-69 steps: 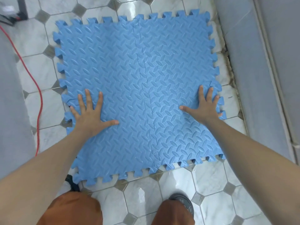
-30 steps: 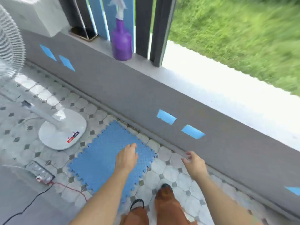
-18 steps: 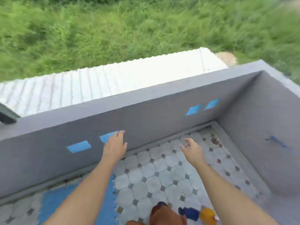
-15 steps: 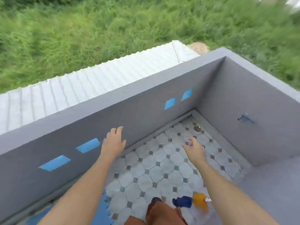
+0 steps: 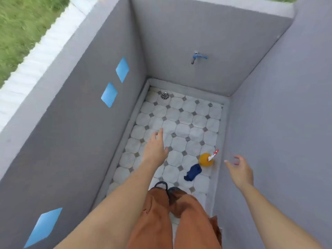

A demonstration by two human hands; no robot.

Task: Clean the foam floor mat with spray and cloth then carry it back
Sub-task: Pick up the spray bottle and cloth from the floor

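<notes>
Narrow tiled floor (image 5: 181, 121) btwn 2 grey walls, far end free; left hand (image 5: 156, 150) & right hand (image 5: 239, 170) out front, both spread, empty.

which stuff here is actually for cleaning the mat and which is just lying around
For the job:
- orange spray bottle on the floor tiles
- dark blue cloth beside it
- left hand and right hand, both open and empty

Just there:
- blue tap on the end wall
- floor drain
- blue diamond tiles on the side wall
</notes>
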